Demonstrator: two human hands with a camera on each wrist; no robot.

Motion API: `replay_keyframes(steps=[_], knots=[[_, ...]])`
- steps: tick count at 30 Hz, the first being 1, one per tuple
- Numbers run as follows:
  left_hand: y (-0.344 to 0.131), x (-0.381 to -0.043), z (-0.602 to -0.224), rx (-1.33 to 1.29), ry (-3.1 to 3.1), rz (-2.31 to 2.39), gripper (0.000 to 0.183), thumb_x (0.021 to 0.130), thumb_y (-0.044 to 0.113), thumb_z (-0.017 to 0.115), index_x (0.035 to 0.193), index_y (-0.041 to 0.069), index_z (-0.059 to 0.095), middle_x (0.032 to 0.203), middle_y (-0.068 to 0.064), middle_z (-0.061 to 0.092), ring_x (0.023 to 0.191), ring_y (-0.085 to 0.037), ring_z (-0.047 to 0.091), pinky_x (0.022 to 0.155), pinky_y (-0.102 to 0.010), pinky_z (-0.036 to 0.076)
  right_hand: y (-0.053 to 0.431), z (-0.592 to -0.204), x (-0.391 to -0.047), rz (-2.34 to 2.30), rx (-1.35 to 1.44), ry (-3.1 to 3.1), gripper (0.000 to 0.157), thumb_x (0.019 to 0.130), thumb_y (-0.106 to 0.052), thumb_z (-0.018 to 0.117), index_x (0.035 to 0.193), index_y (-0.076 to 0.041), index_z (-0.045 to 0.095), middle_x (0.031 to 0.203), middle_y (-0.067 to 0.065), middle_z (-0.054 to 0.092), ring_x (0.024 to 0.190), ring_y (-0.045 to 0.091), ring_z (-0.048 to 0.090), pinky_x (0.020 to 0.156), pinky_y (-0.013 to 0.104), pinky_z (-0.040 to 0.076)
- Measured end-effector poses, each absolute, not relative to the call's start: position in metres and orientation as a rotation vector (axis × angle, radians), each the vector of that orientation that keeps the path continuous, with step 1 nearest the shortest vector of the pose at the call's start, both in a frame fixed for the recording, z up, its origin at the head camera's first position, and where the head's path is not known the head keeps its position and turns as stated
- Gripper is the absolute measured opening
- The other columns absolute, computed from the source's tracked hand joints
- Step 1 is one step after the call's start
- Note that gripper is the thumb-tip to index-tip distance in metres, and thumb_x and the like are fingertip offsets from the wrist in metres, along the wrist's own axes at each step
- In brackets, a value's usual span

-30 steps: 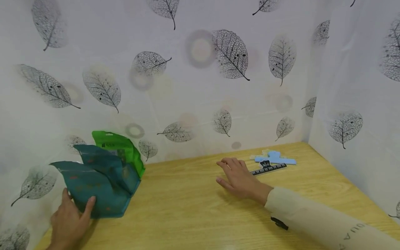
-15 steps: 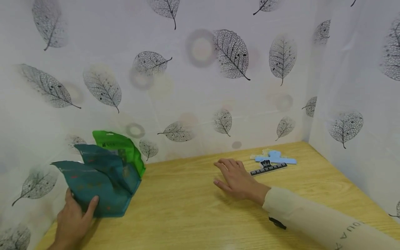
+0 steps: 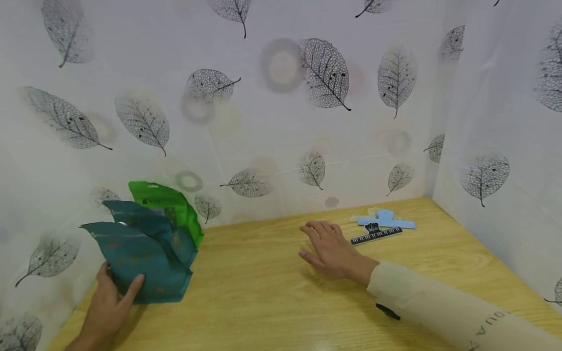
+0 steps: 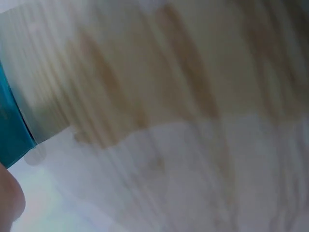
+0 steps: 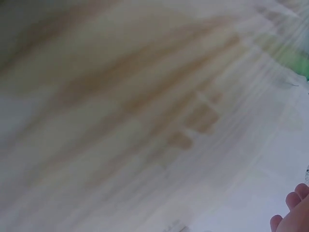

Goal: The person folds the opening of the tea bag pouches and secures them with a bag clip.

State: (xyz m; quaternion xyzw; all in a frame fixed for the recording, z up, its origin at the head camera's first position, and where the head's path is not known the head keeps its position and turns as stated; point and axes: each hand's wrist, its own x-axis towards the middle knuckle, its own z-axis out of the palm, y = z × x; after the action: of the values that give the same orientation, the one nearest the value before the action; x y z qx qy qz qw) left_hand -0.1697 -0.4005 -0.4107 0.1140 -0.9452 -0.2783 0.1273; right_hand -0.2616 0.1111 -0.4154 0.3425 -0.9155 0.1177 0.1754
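Observation:
At the left of the head view, my left hand [image 3: 107,309] grips the lower left edge of the front teal pouch [image 3: 151,265]. Its thumb lies on the pouch's front face, while the other fingers are partly hidden at the edge and behind. Just behind stand a second teal pouch [image 3: 145,222] and a bright green pouch [image 3: 160,195]. In the left wrist view only a corner of teal pouch [image 4: 12,123] and a fingertip appear. My right hand [image 3: 331,251] is palm down over the table with fingers loosely extended, holding nothing; whether it touches the wood is unclear.
Right of my right hand lie a piano-key patterned clip [image 3: 376,236] and a light blue clip [image 3: 386,223]. A pale, see-through clip is partly hidden behind the blue one. The wood-grain table [image 3: 246,273] meets leaf-print curtains [image 3: 272,131] behind and at the sides.
My left hand and the front teal pouch have shifted a little to the right, away from the second teal pouch's left edge. The right hand has barely moved, and the clips lie still.

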Motion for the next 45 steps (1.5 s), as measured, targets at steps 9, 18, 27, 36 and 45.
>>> replay_keyframes(steps=[9,18,27,36,45], knots=[[-0.390,-0.168,-0.411,0.228,-2.638,-0.810,0.101,0.098,0.041,0.060,0.154,-0.007,-0.009,0.146,-0.049,0.018,0.128,-0.068,0.029,0.103,-0.075,0.026,0.102,-0.413,-0.262,0.364,0.973,-2.607,0.060,0.103,-0.050,0.045,0.146,-0.008,0.045,0.146,0.013,0.046,0.133,0.032,0.043,0.106,0.055,0.033],[-0.379,-0.168,-0.411,0.176,-2.611,-0.805,0.101,0.097,0.038,0.062,0.153,-0.010,-0.007,0.145,-0.050,0.019,0.129,-0.068,0.028,0.106,-0.074,0.022,0.091,-0.412,-0.261,0.383,0.999,-2.606,0.058,0.103,-0.047,0.049,0.146,-0.008,0.045,0.145,0.012,0.047,0.133,0.031,0.043,0.107,0.054,0.034],[-0.367,-0.166,-0.414,0.115,-2.572,-0.817,0.103,0.095,0.034,0.067,0.153,-0.013,-0.004,0.143,-0.050,0.023,0.125,-0.068,0.032,0.100,-0.075,0.028,0.080,-0.413,-0.259,0.336,1.042,-2.611,0.060,0.104,-0.050,0.044,0.147,-0.008,0.044,0.146,0.011,0.046,0.133,0.030,0.042,0.104,0.054,0.036],[-0.349,-0.165,-0.413,0.060,-2.559,-0.837,0.104,0.093,0.032,0.070,0.153,-0.011,-0.003,0.143,-0.049,0.025,0.126,-0.067,0.034,0.098,-0.073,0.031,0.075,-0.414,-0.259,0.344,1.049,-2.562,0.057,0.103,-0.046,0.048,0.145,-0.008,0.045,0.144,0.011,0.048,0.131,0.029,0.044,0.101,0.052,0.038],[-0.341,-0.166,-0.417,-0.019,-2.514,-0.841,0.103,0.092,0.028,0.072,0.154,-0.009,-0.001,0.141,-0.047,0.028,0.126,-0.064,0.036,0.099,-0.071,0.032,0.066,-0.410,-0.256,0.402,1.070,-2.592,0.057,0.103,-0.045,0.048,0.145,-0.007,0.045,0.145,0.012,0.047,0.133,0.030,0.043,0.104,0.054,0.036]])
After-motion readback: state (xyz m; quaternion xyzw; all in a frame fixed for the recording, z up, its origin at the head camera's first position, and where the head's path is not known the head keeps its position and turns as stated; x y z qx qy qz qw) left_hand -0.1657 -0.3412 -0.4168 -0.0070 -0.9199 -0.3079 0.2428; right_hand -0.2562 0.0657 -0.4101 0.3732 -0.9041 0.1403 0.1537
